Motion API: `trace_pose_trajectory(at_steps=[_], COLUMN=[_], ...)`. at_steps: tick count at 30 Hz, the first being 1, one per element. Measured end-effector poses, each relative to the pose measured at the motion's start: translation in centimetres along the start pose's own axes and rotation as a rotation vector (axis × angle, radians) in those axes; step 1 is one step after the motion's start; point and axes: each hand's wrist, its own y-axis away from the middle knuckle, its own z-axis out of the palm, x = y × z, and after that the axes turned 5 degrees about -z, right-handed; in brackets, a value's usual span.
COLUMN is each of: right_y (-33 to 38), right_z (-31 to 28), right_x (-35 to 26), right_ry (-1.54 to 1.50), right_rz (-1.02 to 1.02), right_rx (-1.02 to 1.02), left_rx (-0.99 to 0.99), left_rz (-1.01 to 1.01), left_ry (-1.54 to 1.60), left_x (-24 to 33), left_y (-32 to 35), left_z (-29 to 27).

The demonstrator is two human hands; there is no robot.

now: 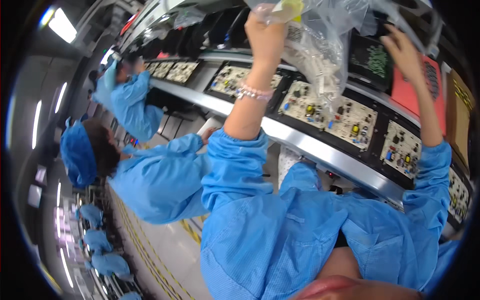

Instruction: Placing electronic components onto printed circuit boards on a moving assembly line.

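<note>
My left hand (266,37) is raised and closed on the upper edge of a clear plastic bag (334,37). Small white parts (317,67) fill the lower end of the bag, which hangs over the circuit boards (327,112). At the right, my right hand (402,52) reaches up with its fingers apart, holding nothing that I can see. It is beside a black bin (369,57) of small green parts and above a red bin (417,92) of dark parts.
Boards in black trays run along a metal-edged line (320,147). A cardboard box (460,115) stands far right. More black bins (212,27) line the back. Co-workers in blue (155,175) sit at the left, beside a floor with yellow striped tape (137,235).
</note>
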Motion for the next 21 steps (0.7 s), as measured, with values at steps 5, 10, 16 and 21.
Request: trace_pose_trajectory(at_steps=[5, 10, 16, 21], right_y=[4.8, 3.1, 1.5, 0.8], right_z=[6.1, 12.2, 15.9, 17.3], right_x=[-8.1, -9.0, -10.1, -11.3], right_ry=[-0.63, -0.963, -1.579, -1.807], right_rz=[-0.14, 0.074, 0.175, 0.207], right_rx=[-0.336, -0.092, -0.218, -0.302], left_rx=[-0.066, -0.038, -0.037, 0.294], left_rz=[0.384, 0.451, 0.692, -0.451], left_ry=[-0.305, -0.62, -0.954, -0.023], left_x=[-0.4, 1.5, 3.7, -1.8], left_y=[-0.6, -1.5, -2.5, 2.0], left_z=[1.7, 3.8, -2.8, -9.3])
